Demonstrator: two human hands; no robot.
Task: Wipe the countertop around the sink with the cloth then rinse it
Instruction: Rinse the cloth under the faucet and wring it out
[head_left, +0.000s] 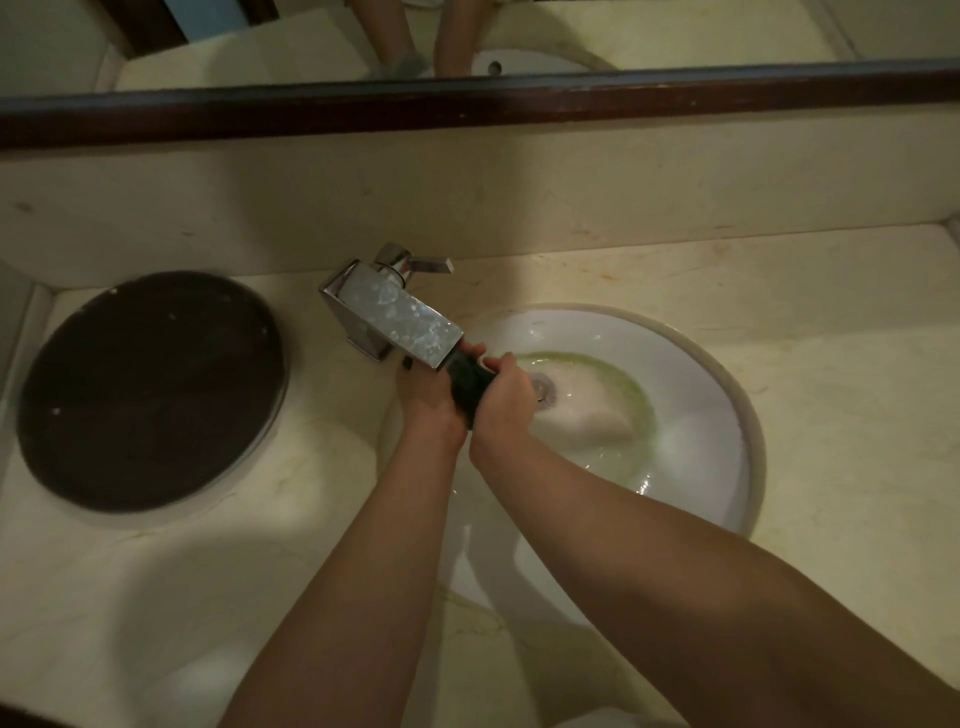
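A dark cloth is bunched between both my hands, right under the spout of the chrome faucet. My left hand grips its left side, my right hand its right side. They are over the round white sink, where greenish, cloudy water swirls around the drain. The beige marble countertop surrounds the sink. Most of the cloth is hidden by my fingers.
A round dark tray lies on the counter to the left of the faucet. The faucet lever points right. A marble backsplash and a dark wood mirror frame run along the back.
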